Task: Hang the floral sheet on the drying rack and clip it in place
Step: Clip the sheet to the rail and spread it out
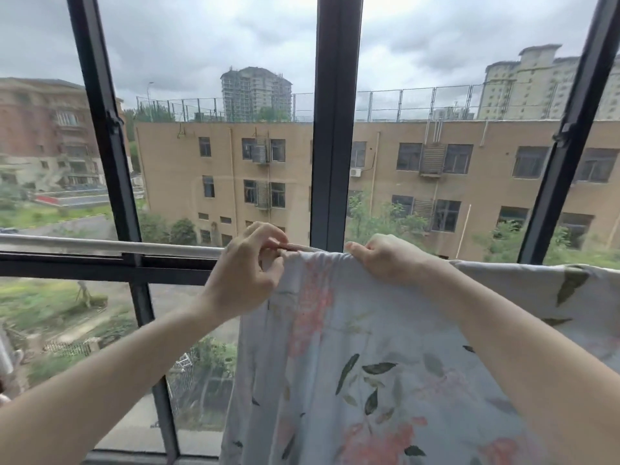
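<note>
Floral sheet (385, 357) draped over the drying rack rail (110, 246) at right; left hand (248, 273) pinches its gathered corner, right hand (385, 260) grips the fold on the rail. Unclipped, the bunched edge could slide off if released

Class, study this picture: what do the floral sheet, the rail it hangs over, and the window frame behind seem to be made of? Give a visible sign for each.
Floral sheet: thin woven cloth, likely cotton, matte; it drapes and gathers in soft folds.
Rail: probably metal tube, pale and smooth; a long highlight runs along it.
Window frame: dark painted metal by the look, straight slim bars with a dull sheen.
</note>
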{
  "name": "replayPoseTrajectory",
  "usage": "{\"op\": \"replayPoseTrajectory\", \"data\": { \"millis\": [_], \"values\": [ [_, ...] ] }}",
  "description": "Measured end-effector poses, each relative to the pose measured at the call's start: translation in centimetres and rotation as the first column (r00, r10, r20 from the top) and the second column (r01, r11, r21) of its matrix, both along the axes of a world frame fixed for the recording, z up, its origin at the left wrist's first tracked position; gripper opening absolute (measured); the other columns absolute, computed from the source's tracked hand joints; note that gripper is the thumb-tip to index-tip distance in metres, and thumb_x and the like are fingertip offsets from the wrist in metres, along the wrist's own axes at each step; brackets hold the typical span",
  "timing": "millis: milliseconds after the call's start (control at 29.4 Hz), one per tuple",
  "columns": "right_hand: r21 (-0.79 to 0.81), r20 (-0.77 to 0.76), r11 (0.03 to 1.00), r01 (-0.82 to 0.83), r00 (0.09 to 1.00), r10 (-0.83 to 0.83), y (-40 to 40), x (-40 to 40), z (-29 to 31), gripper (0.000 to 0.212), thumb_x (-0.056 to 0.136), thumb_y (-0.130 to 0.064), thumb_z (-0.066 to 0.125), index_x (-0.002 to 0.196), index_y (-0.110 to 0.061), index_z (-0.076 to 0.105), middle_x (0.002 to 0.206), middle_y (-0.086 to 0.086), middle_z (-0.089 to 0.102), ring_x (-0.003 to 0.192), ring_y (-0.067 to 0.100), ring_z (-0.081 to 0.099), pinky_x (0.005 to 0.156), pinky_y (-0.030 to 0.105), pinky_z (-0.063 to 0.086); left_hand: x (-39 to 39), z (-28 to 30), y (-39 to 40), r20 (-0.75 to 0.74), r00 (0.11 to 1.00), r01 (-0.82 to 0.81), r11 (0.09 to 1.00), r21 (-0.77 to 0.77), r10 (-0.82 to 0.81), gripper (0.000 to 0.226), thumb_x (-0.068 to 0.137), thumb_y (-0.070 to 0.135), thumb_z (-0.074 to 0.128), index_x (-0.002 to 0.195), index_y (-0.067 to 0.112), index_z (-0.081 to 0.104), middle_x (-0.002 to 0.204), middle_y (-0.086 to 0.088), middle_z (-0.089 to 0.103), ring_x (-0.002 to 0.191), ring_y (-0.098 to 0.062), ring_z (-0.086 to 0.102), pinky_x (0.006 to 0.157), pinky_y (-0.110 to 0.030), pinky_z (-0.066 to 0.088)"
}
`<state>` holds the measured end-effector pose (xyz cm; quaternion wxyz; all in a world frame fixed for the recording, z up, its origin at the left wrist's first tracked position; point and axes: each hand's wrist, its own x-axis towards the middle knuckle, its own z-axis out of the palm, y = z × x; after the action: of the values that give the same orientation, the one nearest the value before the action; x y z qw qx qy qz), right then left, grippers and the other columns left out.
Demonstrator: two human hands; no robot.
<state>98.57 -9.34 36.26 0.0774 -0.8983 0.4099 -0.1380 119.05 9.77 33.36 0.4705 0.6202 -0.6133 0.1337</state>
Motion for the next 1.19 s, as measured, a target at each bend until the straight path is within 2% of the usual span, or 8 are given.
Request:
{"op": "replayPoseTrajectory", "data": {
  "millis": [102,238,340,442,748,884,1054,1190],
  "values": [
    [-0.008,0.002,1.000,-0.013,1.000,0.013,0.4,0.4,-0.2,0.067,0.102,-0.064,0.032,0.069,-0.010,0.053,0.081,0.008,0.066,0.074,0.027,0.063,0.068,0.034,0.047,0.2,-6.2,3.1,-0.055,0.977,-0.212,0.971,-0.105,0.208,0.049,0.075,0.018,0.083,0.113,0.023,0.053,0.109,0.010,0.050,0.093,-0.009,0.053,0.080,-0.023,0.045],
    [-0.013,-0.008,1.000,0.002,1.000,-0.002,0.3,0.3,-0.3,0.064,0.102,-0.063,0.032,0.065,-0.013,0.046,0.074,0.007,0.063,0.064,0.025,0.056,0.062,0.032,0.041,0.0,-12.1,2.7,-0.358,0.871,-0.174,0.892,0.416,0.337,0.082,0.070,0.054,0.084,0.132,0.042,0.031,0.124,0.015,0.040,0.093,-0.012,0.061,0.074,-0.034,0.050],
    [-0.009,0.001,1.000,-0.020,1.000,0.020,0.4,0.0,-0.1,0.064,0.103,-0.063,0.031,0.065,-0.014,0.046,0.074,0.008,0.064,0.063,0.025,0.057,0.061,0.031,0.041,1.1,-14.2,1.2,-0.618,0.740,0.131,0.845,0.519,0.264,0.054,0.086,0.027,0.073,0.130,0.036,0.043,0.107,-0.001,0.067,0.072,-0.019,0.072,0.057,-0.031,0.052],
    [-0.015,-0.009,1.000,-0.024,1.000,0.024,0.2,-0.4,0.0,0.069,0.103,-0.064,0.030,0.070,-0.008,0.055,0.078,0.009,0.067,0.069,0.026,0.062,0.063,0.031,0.044,2.5,-16.0,1.5,-0.611,0.754,0.203,0.799,0.566,0.241,0.013,0.101,0.020,0.062,0.091,0.012,0.063,0.066,-0.002,0.065,0.048,-0.015,0.061,0.053,-0.033,0.050],
    [-0.013,-0.055,0.986,-0.168,0.984,0.167,0.7,-1.7,0.2,0.078,0.097,-0.077,0.020,0.091,-0.014,0.065,0.093,0.006,0.068,0.092,0.028,0.064,0.090,0.041,0.052,7.2,-7.6,8.7,-0.548,0.685,-0.433,0.874,0.223,0.479,0.027,0.091,0.006,0.045,0.081,0.021,0.065,0.068,-0.004,0.071,0.062,-0.026,0.074,0.065,-0.047,0.064],
    [0.095,-0.040,0.973,-0.209,0.976,0.214,0.6,-1.5,0.8,0.081,0.090,-0.084,0.029,0.090,-0.015,0.071,0.079,0.006,0.072,0.073,0.027,0.067,0.073,0.034,0.055,8.5,-1.0,10.1,-0.431,0.729,-0.563,0.824,0.062,0.531,0.019,0.085,0.009,0.048,0.084,0.018,0.065,0.080,-0.006,0.074,0.081,-0.032,0.070,0.070,-0.042,0.058],
    [0.018,0.077,0.967,-0.254,0.965,0.252,1.2,-1.4,1.8,0.042,0.099,-0.056,0.056,0.084,-0.019,0.068,0.078,-0.002,0.066,0.066,0.016,0.057,0.059,0.028,0.044,10.0,4.8,9.9,-0.235,0.769,-0.628,0.771,-0.102,0.595,0.014,0.094,0.000,0.050,0.088,0.006,0.061,0.108,-0.025,0.059,0.100,-0.038,0.057,0.079,-0.030,0.038],
    [-0.120,0.332,0.974,-0.194,0.916,0.224,1.2,-1.1,4.0,0.018,0.098,-0.037,0.065,0.084,-0.027,0.068,0.083,-0.003,0.072,0.084,0.027,0.065,0.072,0.032,0.049,11.4,9.8,8.7,-0.127,0.786,-0.618,0.766,-0.178,0.605,0.014,0.098,0.005,0.048,0.098,0.001,0.061,0.109,-0.025,0.055,0.100,-0.038,0.055,0.080,-0.033,0.038]
  ]
}}
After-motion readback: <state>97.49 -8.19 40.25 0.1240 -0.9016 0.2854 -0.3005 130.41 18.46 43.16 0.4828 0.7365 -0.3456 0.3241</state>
